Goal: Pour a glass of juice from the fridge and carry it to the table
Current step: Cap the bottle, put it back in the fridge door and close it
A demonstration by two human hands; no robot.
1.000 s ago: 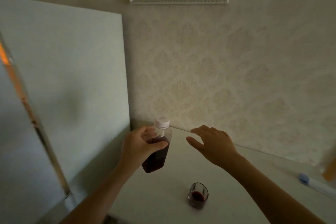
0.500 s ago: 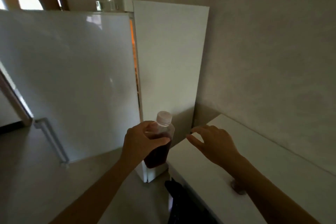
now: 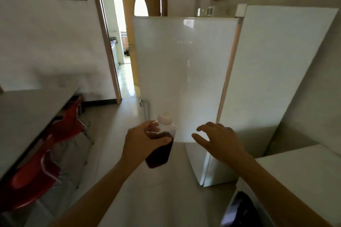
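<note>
My left hand (image 3: 142,142) grips a clear bottle (image 3: 160,147) with a white cap, about two thirds full of dark red juice, held upright in front of me. My right hand (image 3: 219,140) hovers beside it with fingers spread, holding nothing. Straight ahead stands the white fridge (image 3: 276,79); its door (image 3: 182,72) hangs ajar, with a warm strip of light showing along the hinge-side gap. The glass of juice is out of view.
A white counter (image 3: 299,162) sits at the lower right with a dark object (image 3: 239,210) below its edge. A grey table (image 3: 27,114) with red chairs (image 3: 46,158) lines the left. An open doorway (image 3: 122,42) lies behind the fridge door.
The view has swung left from the counter and glass to the fridge and room. My left hand has carried the bottle off the counter; my right hand has stayed open beside it.
</note>
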